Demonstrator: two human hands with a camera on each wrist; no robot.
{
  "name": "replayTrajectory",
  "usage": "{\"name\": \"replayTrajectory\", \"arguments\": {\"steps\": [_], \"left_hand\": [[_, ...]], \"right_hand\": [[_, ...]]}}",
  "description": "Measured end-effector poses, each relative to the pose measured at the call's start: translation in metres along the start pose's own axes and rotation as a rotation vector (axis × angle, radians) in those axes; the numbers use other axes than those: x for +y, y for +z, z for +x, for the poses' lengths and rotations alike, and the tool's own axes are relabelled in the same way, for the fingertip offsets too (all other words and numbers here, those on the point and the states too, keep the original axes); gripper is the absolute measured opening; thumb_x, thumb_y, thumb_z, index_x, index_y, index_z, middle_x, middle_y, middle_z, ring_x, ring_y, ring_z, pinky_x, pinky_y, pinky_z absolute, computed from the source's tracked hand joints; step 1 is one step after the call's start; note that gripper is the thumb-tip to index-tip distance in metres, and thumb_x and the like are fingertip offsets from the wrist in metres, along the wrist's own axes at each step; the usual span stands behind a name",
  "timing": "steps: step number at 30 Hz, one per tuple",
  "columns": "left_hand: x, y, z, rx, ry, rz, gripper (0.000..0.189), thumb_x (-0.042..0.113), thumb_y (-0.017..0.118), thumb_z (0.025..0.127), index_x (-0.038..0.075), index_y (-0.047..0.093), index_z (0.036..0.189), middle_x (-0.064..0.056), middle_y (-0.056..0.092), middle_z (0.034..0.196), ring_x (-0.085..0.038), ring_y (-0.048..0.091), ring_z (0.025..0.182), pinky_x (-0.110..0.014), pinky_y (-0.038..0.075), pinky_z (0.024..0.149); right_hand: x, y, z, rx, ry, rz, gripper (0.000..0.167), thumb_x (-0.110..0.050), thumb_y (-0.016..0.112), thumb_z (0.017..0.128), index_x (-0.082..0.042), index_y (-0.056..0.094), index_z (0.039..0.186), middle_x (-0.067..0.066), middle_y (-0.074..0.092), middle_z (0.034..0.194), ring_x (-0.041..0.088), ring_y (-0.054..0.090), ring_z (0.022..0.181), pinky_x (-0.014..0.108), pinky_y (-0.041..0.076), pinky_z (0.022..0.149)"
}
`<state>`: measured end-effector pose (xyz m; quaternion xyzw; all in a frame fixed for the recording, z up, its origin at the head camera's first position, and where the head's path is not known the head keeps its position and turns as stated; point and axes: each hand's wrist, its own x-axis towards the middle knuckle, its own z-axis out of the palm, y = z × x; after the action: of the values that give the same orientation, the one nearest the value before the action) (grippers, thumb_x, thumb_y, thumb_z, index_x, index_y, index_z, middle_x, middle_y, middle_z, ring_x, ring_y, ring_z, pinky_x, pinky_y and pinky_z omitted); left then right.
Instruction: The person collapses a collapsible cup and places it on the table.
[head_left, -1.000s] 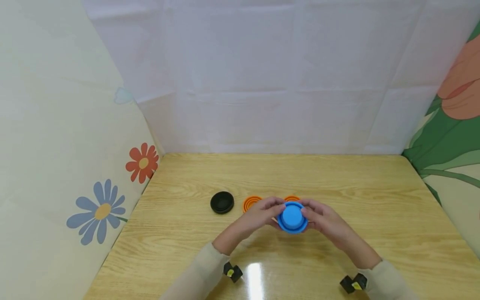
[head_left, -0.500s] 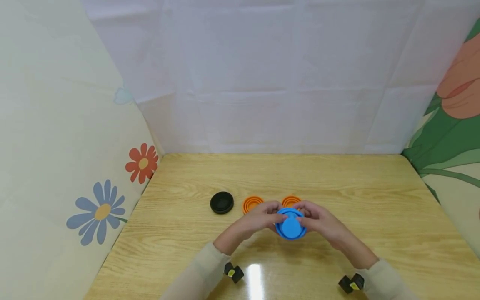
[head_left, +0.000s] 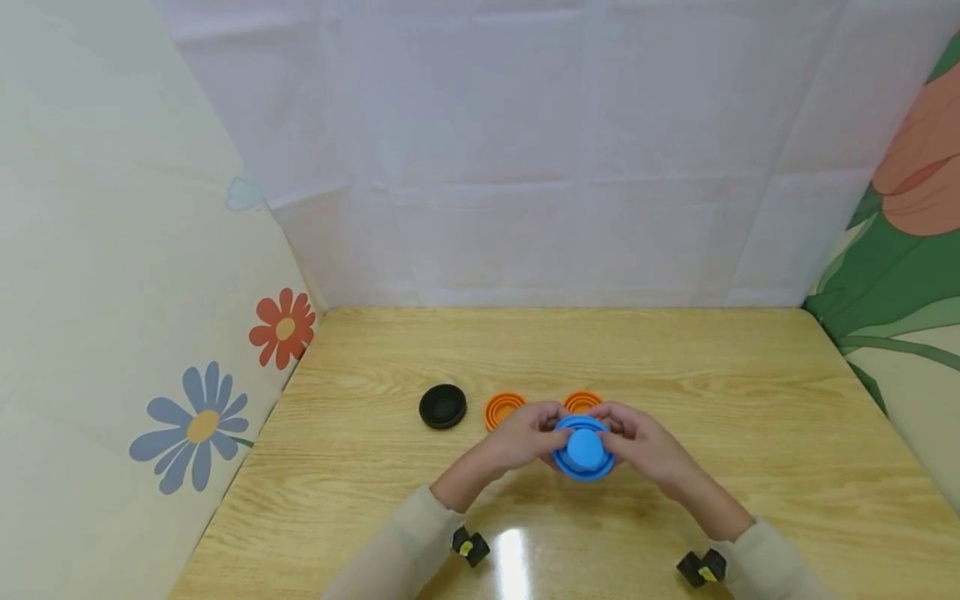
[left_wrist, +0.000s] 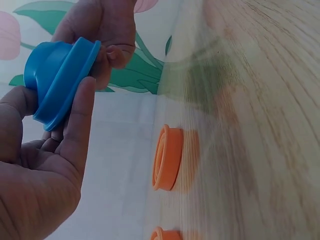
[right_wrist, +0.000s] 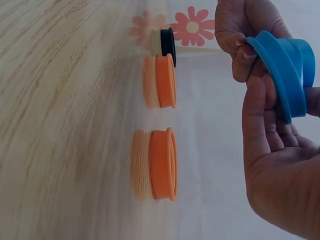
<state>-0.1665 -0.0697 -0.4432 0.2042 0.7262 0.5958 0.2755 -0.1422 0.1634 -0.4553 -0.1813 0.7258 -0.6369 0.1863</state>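
Note:
A blue collapsible cup (head_left: 585, 452) is held up off the table, its small round base turned towards the head camera. My left hand (head_left: 527, 435) grips its left side, thumb on the stepped wall and fingers at the rim. On the opposite side my right hand (head_left: 640, 439) holds it the same way. Both wrist views show the blue cup (left_wrist: 60, 82) partly pushed out, with its wall in steps and its base standing proud. Just behind the hands are two flattened orange collapsible cups, the left one (head_left: 502, 409) and the right one (head_left: 582, 402).
A black flattened cup (head_left: 442, 407) lies to the left of the orange ones on the wooden table (head_left: 360, 467). A white cloth (head_left: 525, 167) hangs along the back edge. Flower-printed panels stand at both sides.
Both hands have brought the blue cup slightly lower and nearer. The thumbs have worked on its base, which tilted and now faces up again. The other cups stay put.

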Motion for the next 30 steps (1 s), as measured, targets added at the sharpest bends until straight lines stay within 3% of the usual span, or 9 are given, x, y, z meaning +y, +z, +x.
{"name": "replayTrajectory", "arguments": {"steps": [9,15,18,22,26,30], "left_hand": [[0.0001,0.0026,0.0012,0.054,0.031,-0.032,0.020,0.011,0.059,0.102,-0.005,0.061,0.114,-0.011,0.069,0.096,-0.017,0.070,0.079,-0.039,0.063,0.069],[-0.0021,0.0054,0.0013,0.098,0.041,0.006,0.029,0.018,0.051,0.106,-0.004,0.060,0.124,-0.013,0.068,0.109,-0.016,0.067,0.086,-0.034,0.061,0.076],[-0.0018,0.0053,0.0003,0.086,0.045,-0.022,0.035,0.019,0.050,0.106,-0.004,0.057,0.131,-0.015,0.066,0.117,-0.017,0.066,0.094,-0.036,0.060,0.082],[-0.0004,0.0037,-0.0013,0.045,0.046,-0.083,0.041,0.017,0.054,0.103,-0.002,0.051,0.139,-0.016,0.063,0.124,-0.018,0.065,0.100,-0.047,0.057,0.092],[0.0030,0.0027,-0.0017,0.043,0.058,-0.097,0.045,0.014,0.057,0.101,-0.002,0.048,0.141,-0.017,0.063,0.122,-0.017,0.064,0.099,-0.053,0.055,0.094],[0.0063,0.0027,-0.0008,0.086,0.070,-0.084,0.044,0.012,0.057,0.100,-0.005,0.049,0.140,-0.018,0.063,0.120,-0.016,0.064,0.097,-0.044,0.058,0.089]], "right_hand": [[-0.0060,0.0018,-0.0036,0.096,0.017,-0.010,0.041,-0.015,0.056,0.105,0.009,0.052,0.137,0.019,0.066,0.114,0.016,0.066,0.092,0.032,0.060,0.072],[-0.0085,0.0056,-0.0036,0.189,0.011,-0.032,0.038,-0.013,0.057,0.103,0.008,0.055,0.135,0.019,0.068,0.112,0.016,0.066,0.088,0.034,0.061,0.071],[-0.0090,0.0067,-0.0030,0.232,0.028,-0.030,0.038,-0.013,0.056,0.104,0.006,0.056,0.136,0.021,0.067,0.116,0.017,0.066,0.088,0.034,0.061,0.071],[-0.0089,0.0078,-0.0023,0.281,0.071,-0.012,0.037,-0.015,0.054,0.105,0.002,0.057,0.138,0.022,0.065,0.127,0.016,0.067,0.091,0.033,0.061,0.074],[-0.0076,0.0076,-0.0026,0.271,0.054,0.013,0.040,-0.019,0.052,0.107,0.002,0.055,0.141,0.024,0.061,0.134,0.013,0.068,0.097,0.034,0.060,0.080],[-0.0073,0.0048,-0.0042,0.206,0.027,0.091,0.050,-0.028,0.051,0.108,0.002,0.047,0.148,0.025,0.053,0.144,0.010,0.066,0.107,0.032,0.058,0.088]]}}
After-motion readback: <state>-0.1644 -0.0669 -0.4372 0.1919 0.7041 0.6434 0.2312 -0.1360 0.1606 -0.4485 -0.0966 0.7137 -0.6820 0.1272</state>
